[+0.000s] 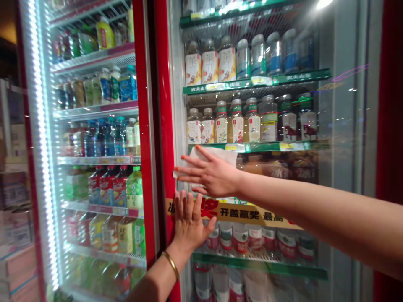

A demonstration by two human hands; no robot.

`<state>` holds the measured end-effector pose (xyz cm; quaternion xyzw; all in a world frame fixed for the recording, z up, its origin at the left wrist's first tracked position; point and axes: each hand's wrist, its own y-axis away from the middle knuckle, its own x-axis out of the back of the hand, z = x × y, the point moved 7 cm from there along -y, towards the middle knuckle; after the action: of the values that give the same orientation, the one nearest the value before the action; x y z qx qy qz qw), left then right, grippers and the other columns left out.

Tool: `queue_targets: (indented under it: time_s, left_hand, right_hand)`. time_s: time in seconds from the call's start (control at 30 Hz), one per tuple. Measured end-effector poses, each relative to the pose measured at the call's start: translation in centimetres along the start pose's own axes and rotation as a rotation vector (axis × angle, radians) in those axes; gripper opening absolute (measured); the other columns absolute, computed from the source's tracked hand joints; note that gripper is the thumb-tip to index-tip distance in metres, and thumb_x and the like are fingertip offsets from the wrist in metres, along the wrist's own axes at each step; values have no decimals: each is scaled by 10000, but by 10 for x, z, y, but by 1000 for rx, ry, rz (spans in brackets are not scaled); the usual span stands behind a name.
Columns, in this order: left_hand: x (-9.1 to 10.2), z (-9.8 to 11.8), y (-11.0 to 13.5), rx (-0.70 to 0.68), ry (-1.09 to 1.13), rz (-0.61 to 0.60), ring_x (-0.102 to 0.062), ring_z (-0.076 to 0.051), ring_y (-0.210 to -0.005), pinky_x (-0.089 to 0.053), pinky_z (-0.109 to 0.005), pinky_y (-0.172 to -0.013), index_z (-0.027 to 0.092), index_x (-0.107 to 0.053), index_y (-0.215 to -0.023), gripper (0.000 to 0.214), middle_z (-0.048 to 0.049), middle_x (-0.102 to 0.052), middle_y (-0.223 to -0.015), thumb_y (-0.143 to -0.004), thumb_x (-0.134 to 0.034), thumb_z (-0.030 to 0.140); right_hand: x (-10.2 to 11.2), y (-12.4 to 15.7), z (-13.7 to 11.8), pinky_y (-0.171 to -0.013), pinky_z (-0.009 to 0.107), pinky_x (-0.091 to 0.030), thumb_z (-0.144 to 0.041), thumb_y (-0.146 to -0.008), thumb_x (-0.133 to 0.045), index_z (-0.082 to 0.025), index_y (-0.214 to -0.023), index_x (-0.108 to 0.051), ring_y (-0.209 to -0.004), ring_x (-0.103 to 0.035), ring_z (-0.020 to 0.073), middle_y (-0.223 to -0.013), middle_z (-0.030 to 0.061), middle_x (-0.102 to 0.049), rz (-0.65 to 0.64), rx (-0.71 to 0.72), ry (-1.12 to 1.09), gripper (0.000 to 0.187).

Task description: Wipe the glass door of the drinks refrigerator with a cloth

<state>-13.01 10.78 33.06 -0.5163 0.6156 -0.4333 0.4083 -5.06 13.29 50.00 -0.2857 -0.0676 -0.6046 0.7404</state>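
My right hand (217,174) lies spread over a thin white sheet, a tissue or wiping cloth (220,155), pressing it flat against the glass door (340,167) of a drinks fridge. Its fingers point left, toward the red door frame (165,105), and the sheet shows above and around them. Just below, my left hand (190,222) rests with fingers up and apart at the left side of the door, holding nothing. It partly covers a yellow sticker strip (239,213) with printed characters. A gold bangle (171,265) circles the left wrist.
Behind the glass, bottles (226,58) stand in rows on shelves with green edges (258,79). To the left, a second lit fridge (97,159) holds more bottled drinks. Stacked boxes (19,260) are at the far left. Light reflections streak the glass on the right.
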Motion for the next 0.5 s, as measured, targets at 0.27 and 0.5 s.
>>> queue_targets:
  time_s: [0.27, 0.5]
  left_hand:
    - [-1, 2, -5, -37, 0, -32, -129, -339, -1739, -108, -658, -1428, 186, -183, -1757, 865, -120, -96, -1866, -1042, -556, 500]
    - [4, -2, -7, -38, 58, 4, -129, -312, -1741, -110, -593, -1444, 148, -198, -1748, 873, -118, -109, -1867, -1023, -621, 386]
  right_hand:
    - [78, 1, 174, -1189, 815, -24, -598, -1064, 96, -95, -1677, -375, -1638, 6, 523, -1848, 161, -116, 367, -766, 133, 922]
    - [-1, 35, -3, -1393, 657, 0, -565, -1145, -322, -369, -1736, -291, -1731, -100, 272, -1840, -75, -194, 62, -242, 56, 623]
